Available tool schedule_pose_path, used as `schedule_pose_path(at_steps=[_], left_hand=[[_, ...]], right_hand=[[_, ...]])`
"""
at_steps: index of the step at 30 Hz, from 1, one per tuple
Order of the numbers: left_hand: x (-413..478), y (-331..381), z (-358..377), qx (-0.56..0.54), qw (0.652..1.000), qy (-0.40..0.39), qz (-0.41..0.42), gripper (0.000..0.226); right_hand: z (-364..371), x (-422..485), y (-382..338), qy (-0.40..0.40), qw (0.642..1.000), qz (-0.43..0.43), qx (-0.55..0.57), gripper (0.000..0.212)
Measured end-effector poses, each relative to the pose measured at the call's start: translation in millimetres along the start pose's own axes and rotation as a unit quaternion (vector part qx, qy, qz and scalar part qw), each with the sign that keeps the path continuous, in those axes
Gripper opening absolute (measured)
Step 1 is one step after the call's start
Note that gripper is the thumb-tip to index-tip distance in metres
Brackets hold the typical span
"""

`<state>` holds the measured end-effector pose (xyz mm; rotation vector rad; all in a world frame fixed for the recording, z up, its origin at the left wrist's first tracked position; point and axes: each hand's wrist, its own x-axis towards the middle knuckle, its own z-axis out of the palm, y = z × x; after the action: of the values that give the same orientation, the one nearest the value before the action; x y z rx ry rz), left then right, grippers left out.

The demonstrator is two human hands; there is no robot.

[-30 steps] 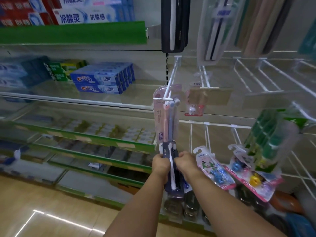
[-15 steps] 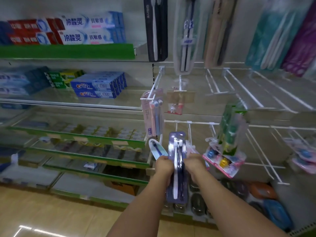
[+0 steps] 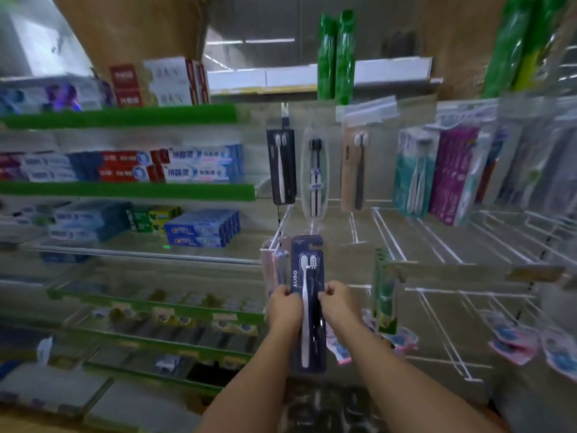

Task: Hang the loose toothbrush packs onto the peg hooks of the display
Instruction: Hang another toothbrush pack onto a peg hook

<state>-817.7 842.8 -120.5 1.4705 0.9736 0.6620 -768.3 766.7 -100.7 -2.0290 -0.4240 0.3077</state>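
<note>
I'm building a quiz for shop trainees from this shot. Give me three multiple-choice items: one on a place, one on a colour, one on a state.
1. Where is the dark AUBO pack? A. between the left hand and right hand; B. flat on a green shelf; C. on the floor.
2. What colour is the brush that shows plainly in that pack? A. red; B. white; C. green.
3. How does the pack stand? A. upside down; B. lying flat; C. upright, brush heads up.
Answers: 1 A, both hands pinch its side edges; 2 B, the handle is white against the dark card; 3 C, the bristles sit near the top.
</note>
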Motion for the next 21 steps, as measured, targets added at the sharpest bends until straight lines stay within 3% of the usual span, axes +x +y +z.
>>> schedule_pose_path(at_steps=[8,12,21], left_hand=[[-5,70,-22,-0.113,0.990,0.047,0.072,0.024],[12,87,-31,-0.096,0.990,0.060,0.085,0.017],[50,125,-52,-0.118,0.985,-0.009,0.125,0.015]], right_hand=[[-19,-8,-62,-0.002,0.997,-0.076,-0.005,0.016],[-17,2,-83,-0.002,0.997,-0.078,-0.002,0.028],[-5,37,-136,0.025,0.995,-0.091,0.007,0.017]])
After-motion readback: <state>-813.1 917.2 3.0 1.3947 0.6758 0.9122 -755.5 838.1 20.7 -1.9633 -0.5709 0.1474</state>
